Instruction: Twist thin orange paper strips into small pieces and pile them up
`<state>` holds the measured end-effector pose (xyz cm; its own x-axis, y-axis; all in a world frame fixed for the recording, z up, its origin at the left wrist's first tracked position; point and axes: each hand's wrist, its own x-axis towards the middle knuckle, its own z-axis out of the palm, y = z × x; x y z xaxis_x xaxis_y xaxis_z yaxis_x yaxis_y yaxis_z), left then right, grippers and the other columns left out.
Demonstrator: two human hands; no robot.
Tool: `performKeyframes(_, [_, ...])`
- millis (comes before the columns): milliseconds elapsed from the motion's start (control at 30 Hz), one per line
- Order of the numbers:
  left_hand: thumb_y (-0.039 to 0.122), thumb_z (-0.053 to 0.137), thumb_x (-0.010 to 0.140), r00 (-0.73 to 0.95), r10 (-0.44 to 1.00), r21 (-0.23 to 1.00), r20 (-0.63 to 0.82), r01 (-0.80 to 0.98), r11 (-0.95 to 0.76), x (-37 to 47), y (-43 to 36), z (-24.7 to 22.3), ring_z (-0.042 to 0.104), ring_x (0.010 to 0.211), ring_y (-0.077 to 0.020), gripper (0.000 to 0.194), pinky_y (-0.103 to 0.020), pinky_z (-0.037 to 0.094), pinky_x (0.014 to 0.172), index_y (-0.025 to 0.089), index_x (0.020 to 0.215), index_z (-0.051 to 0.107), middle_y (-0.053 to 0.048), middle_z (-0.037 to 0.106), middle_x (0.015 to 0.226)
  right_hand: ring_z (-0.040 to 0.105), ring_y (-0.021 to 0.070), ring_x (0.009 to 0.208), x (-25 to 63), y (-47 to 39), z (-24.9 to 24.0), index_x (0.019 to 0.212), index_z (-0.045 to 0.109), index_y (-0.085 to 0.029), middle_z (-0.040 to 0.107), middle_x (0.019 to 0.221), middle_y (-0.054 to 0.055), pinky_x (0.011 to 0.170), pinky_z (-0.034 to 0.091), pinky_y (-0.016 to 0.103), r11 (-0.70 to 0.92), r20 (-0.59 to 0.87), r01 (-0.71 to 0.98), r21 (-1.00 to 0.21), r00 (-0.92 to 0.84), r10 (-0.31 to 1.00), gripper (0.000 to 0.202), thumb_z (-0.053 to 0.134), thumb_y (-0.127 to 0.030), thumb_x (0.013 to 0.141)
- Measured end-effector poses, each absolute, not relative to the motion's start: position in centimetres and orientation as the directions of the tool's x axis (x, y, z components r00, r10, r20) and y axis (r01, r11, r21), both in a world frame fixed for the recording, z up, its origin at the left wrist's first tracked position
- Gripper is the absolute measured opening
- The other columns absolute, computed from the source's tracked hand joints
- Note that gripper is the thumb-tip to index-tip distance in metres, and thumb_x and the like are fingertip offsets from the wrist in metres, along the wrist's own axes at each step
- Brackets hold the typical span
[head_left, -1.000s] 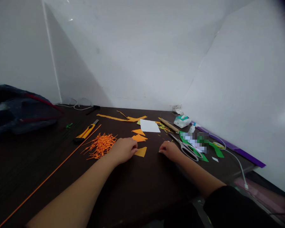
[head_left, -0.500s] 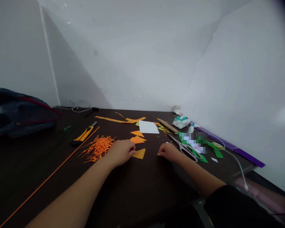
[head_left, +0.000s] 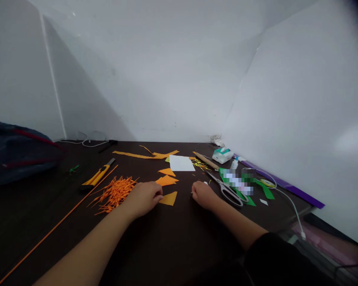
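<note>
My left hand (head_left: 146, 196) is closed with its fingers curled, resting by the right edge of a pile of thin orange strips (head_left: 117, 194). Its fingertips meet the left side of a dull orange paper piece (head_left: 169, 198); whatever lies inside the fingers is hidden. To the right, my right hand (head_left: 203, 194) is closed in a pinch low over the dark table (head_left: 173, 234). A tiny pale yellow bit peeks out at its fingertips, too small to name. Grey-handled scissors (head_left: 229, 194) lie just right of that hand. Two brighter orange paper pieces (head_left: 167, 180) lie beyond the left hand.
A white sheet (head_left: 181, 163) lies farther back, with yellow slivers (head_left: 200, 164) beside it. The yellow utility knife (head_left: 98, 174) and a long orange stick (head_left: 58, 226) are at left. Green paper (head_left: 266, 190), a small bottle (head_left: 234, 163) and a tissue pack (head_left: 222, 155) are at right.
The whole view has shifted, so everything appears slightly lower and farther left. Both hands keep nearly the same closed pose and place among the paper pieces.
</note>
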<state>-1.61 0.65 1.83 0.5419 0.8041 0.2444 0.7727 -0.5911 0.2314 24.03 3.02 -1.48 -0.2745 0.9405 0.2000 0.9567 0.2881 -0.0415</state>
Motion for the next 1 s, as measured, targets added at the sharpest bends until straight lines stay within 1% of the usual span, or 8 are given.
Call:
performKeyframes(100, [0.026, 0.048, 0.076, 0.542, 0.809, 0.235, 0.227, 0.776, -0.585, -1.6, 0.8, 1.8, 0.053, 0.071, -0.016, 0.013, -0.025, 0.036, 0.061, 0.022, 0.073, 0.059, -0.002, 0.059, 0.077, 0.054, 0.0177, 0.076, 27.1, 5.2, -0.3, 0.081, 0.057, -0.014, 0.06, 0.082, 0.009, 0.064, 0.037, 0.026, 0.168, 0.248, 0.982, -0.086, -0.142, 0.958, 0.018, 0.039, -0.018, 0.08])
performKeyframes(200, [0.027, 0.047, 0.077, 0.542, 0.811, 0.222, 0.221, 0.782, -0.583, -1.5, 0.8, 1.9, 0.053, 0.071, -0.0161, 0.013, -0.026, 0.036, 0.061, 0.022, 0.073, 0.059, -0.002, 0.058, 0.077, 0.055, 0.0185, 0.071, 30.2, 7.2, 0.4, 0.076, 0.059, -0.014, 0.061, 0.076, 0.008, 0.06, 0.037, 0.027, 0.121, 0.245, 0.987, -0.103, -0.093, 0.965, 0.017, 0.042, -0.016, 0.077])
performKeyframes(300, [0.028, 0.047, 0.077, 0.553, 0.807, 0.212, 0.209, 0.78, -0.589, -1.4, 0.7, 2.0, 0.053, 0.07, -0.0162, 0.014, -0.026, 0.036, 0.061, 0.022, 0.073, 0.058, -0.002, 0.058, 0.076, 0.056, 0.0182, 0.073, 31.3, 8.8, 0.2, 0.073, 0.061, -0.016, 0.062, 0.077, 0.007, 0.062, 0.038, 0.027, 0.154, 0.235, 0.983, -0.101, -0.127, 0.964, 0.015, 0.046, -0.015, 0.074])
performKeyframes(433, [0.028, 0.046, 0.078, 0.558, 0.806, 0.207, 0.199, 0.78, -0.591, -1.3, 0.8, 2.0, 0.053, 0.07, -0.0162, 0.014, -0.026, 0.035, 0.061, 0.022, 0.073, 0.058, -0.002, 0.058, 0.076, 0.056, 0.0201, 0.077, 30.3, 10.8, -0.8, 0.073, 0.063, -0.015, 0.064, 0.08, 0.009, 0.066, 0.039, 0.029, 0.216, 0.215, 0.972, -0.09, -0.192, 0.957, 0.013, 0.05, -0.015, 0.073])
performKeyframes(633, [0.029, 0.046, 0.078, 0.55, 0.813, 0.202, 0.19, 0.789, -0.581, -1.5, 1.0, 1.6, 0.052, 0.071, -0.0162, 0.014, -0.027, 0.035, 0.062, 0.022, 0.073, 0.058, -0.002, 0.058, 0.076, 0.059, 0.021, 0.071, 29.7, 12.6, -1.1, 0.066, 0.069, -0.018, 0.067, 0.069, 0.006, 0.062, 0.041, 0.029, 0.275, 0.109, 0.957, -0.089, -0.265, 0.958, 0.008, 0.061, -0.017, 0.066])
performKeyframes(800, [0.029, 0.046, 0.079, 0.561, 0.807, 0.202, 0.183, 0.782, -0.589, -1.5, 1.0, 1.5, 0.053, 0.071, -0.0166, 0.016, -0.029, 0.035, 0.065, 0.022, 0.074, 0.059, -0.002, 0.058, 0.076, 0.061, 0.0186, 0.071, 29.9, 12.6, -0.5, 0.07, 0.071, -0.018, 0.069, 0.073, 0.005, 0.063, 0.042, 0.027, 0.305, 0.042, 0.948, -0.096, -0.302, 0.952, 0.011, 0.061, -0.017, 0.069])
performKeyframes(933, [0.03, 0.046, 0.08, 0.563, 0.808, 0.208, 0.173, 0.781, -0.589, -1.4, 1.0, 1.6, 0.053, 0.072, -0.0172, 0.016, -0.029, 0.036, 0.066, 0.022, 0.075, 0.059, -0.002, 0.059, 0.076, 0.06, 0.0192, 0.075, 29.6, 12.6, -0.4, 0.074, 0.069, -0.017, 0.068, 0.076, 0.006, 0.068, 0.044, 0.028, 0.253, -0.003, 0.965, -0.074, -0.253, 0.967, 0.01, 0.061, -0.021, 0.072])
performKeyframes(1000, [0.03, 0.046, 0.079, 0.566, 0.805, 0.215, 0.177, 0.776, -0.593, -1.4, 1.0, 1.7, 0.054, 0.072, -0.0173, 0.017, -0.029, 0.036, 0.066, 0.021, 0.075, 0.06, -0.003, 0.059, 0.077, 0.059, 0.0185, 0.078, 29.3, 12.5, -0.6, 0.082, 0.065, -0.015, 0.065, 0.082, 0.006, 0.071, 0.046, 0.031, 0.221, -0.031, 0.973, -0.058, -0.223, 0.974, 0.014, 0.059, -0.025, 0.076])
